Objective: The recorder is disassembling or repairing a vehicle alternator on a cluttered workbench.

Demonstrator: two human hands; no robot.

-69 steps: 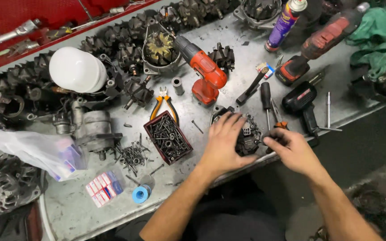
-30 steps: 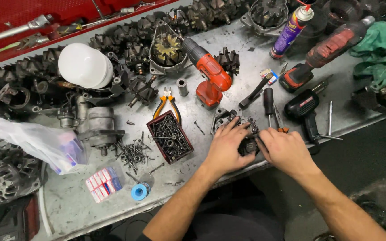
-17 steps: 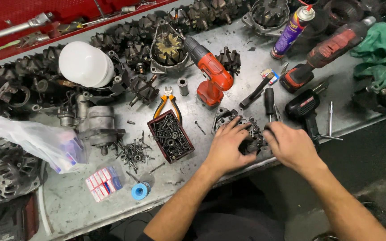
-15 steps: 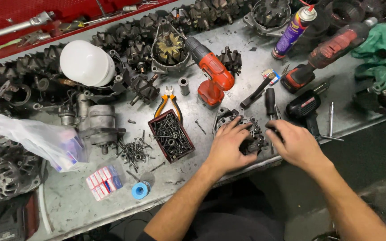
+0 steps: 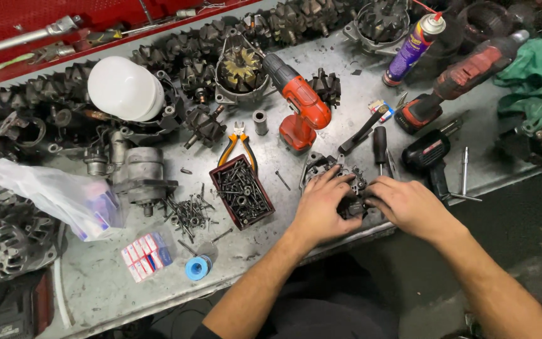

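Observation:
A dark, greasy alternator part (image 5: 351,188) lies near the front edge of the grey metal workbench (image 5: 95,295). My left hand (image 5: 324,204) rests on its left side with fingers curled over it. From the right, my right hand (image 5: 409,204) grips the same part, fingertips against its edge. Both hands cover most of the part, so its shape is largely hidden.
A small red tray of screws (image 5: 241,191), orange-handled pliers (image 5: 238,141), a red cordless drill (image 5: 299,107), a second drill (image 5: 465,75), a black impact driver (image 5: 431,157), a spray can (image 5: 412,47), a white dome (image 5: 123,88), loose screws (image 5: 186,210), solder spool (image 5: 197,268) and rotors crowd the bench.
My right hand has slid left onto the part and closed against it. The left hand stays on the part with small finger shifts.

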